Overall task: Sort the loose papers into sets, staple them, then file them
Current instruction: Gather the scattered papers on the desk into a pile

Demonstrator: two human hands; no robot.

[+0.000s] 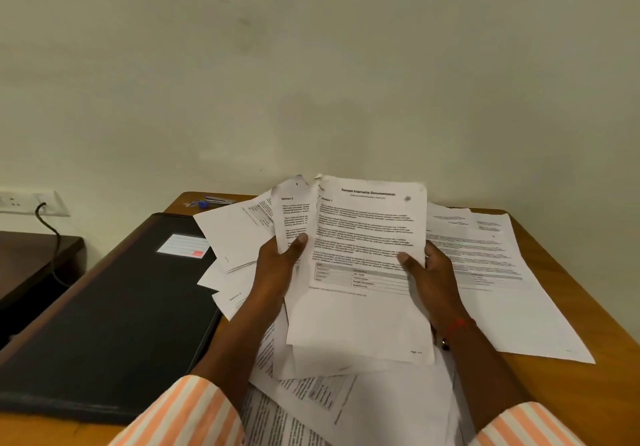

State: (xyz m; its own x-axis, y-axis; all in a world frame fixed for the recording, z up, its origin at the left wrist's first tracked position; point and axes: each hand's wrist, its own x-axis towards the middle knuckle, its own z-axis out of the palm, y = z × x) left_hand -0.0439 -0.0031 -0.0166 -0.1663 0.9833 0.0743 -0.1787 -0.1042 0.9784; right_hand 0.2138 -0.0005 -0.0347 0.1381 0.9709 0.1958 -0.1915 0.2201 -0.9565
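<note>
Both hands hold a sheaf (363,272) of printed sheets, raised above the loose papers (485,272) strewn over the wooden desk (588,393). The left hand (280,269) is closed on the sheaf's left side, thumb pressing a page headed "Section 2". The right hand (429,272) is closed on the right edge, thumb on the top page, titled "Sample Internship Documentation". Left of the sheaf lies a black folder (110,324) with a white label (183,245). Beyond the sheaf, at the desk's far edge, a stapler (216,199) lies.
</note>
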